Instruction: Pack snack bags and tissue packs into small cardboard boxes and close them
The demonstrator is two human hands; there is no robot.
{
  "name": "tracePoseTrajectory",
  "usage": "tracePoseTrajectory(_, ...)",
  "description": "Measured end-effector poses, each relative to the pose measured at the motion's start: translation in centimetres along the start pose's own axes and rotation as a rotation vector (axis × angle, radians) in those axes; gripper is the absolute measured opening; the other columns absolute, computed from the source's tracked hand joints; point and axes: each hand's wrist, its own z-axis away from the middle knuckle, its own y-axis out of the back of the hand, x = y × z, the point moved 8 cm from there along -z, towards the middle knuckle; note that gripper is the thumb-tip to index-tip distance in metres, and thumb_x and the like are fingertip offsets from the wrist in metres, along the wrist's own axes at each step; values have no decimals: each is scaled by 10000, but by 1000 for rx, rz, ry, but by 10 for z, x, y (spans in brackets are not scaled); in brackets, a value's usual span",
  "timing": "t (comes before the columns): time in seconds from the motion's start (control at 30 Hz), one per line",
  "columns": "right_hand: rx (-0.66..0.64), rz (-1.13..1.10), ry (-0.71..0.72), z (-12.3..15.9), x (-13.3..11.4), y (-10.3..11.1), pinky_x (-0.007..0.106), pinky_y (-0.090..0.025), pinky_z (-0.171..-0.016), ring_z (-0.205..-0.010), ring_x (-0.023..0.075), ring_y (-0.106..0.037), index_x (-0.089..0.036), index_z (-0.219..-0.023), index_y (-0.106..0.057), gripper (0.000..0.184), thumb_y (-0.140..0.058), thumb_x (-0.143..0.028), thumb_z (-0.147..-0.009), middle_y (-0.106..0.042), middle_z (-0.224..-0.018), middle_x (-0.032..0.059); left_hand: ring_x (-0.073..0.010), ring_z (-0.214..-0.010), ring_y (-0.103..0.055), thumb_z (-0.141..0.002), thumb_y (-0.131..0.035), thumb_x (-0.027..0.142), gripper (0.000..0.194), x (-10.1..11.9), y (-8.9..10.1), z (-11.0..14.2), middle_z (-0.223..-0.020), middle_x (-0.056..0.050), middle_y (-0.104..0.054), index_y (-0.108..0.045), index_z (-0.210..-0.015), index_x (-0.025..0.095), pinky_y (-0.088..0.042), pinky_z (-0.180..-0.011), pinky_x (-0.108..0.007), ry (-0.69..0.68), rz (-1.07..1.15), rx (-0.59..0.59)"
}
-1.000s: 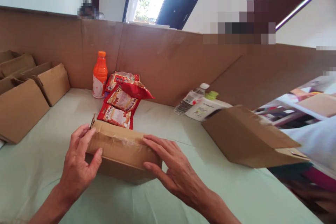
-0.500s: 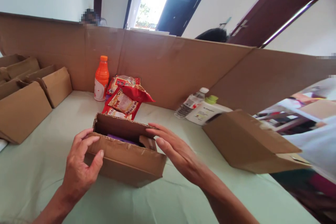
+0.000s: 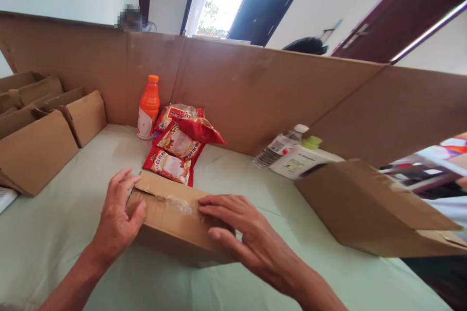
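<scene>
A small brown cardboard box (image 3: 171,226) stands in front of me on the pale green cloth. Its top flap is folded down, with a crumpled strip of clear tape on it, and the inside is hidden. My left hand (image 3: 118,209) grips the left end, fingers at the back corner and thumb on the near top edge. Flat across the right part of the top lies my right hand (image 3: 241,231), fingers stretched out and thumb apart. Just behind the box are red snack packets (image 3: 178,148) with printed fronts, overlapping one another.
An orange drink bottle (image 3: 149,107) stands by the cardboard partition (image 3: 233,92). Farther right, a clear bottle (image 3: 280,148) and a white container with a green cap (image 3: 297,160) lean together beside a larger carton (image 3: 357,204). Open boxes (image 3: 40,150) occupy the left side.
The box was open at the top, with something purple inside; its flap now covers the opening. My right hand has moved onto the top, while my left stays at the left end.
</scene>
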Motion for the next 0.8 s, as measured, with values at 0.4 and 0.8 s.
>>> tracePoseTrajectory(0.4, -323, 222, 52, -5, 8, -31, 623, -315, -1127, -1436, 409, -354, -245, -1487, -492, 898, -648, -752, -762, -349, -1590, 215, -260, -1251, -603, -913, -456, 177, 330, -18, -18, 0, -1389, -120, -604, -704, -1128, 205, -518, -1057, -443, -2, 132, -143)
tracePoseTrajectory(0.8, -194, 257, -244, 61, 42, 25, 510, -370, -1089, -1331, 342, -484, -216, -1506, -450, 849, -735, -517, -765, -455, -1523, 189, -341, -1241, -587, -941, -512, 473, 472, -38, -34, 15, -1476, -85, -523, -531, -1385, 315, -482, -1051, -583, 81, 114, -231)
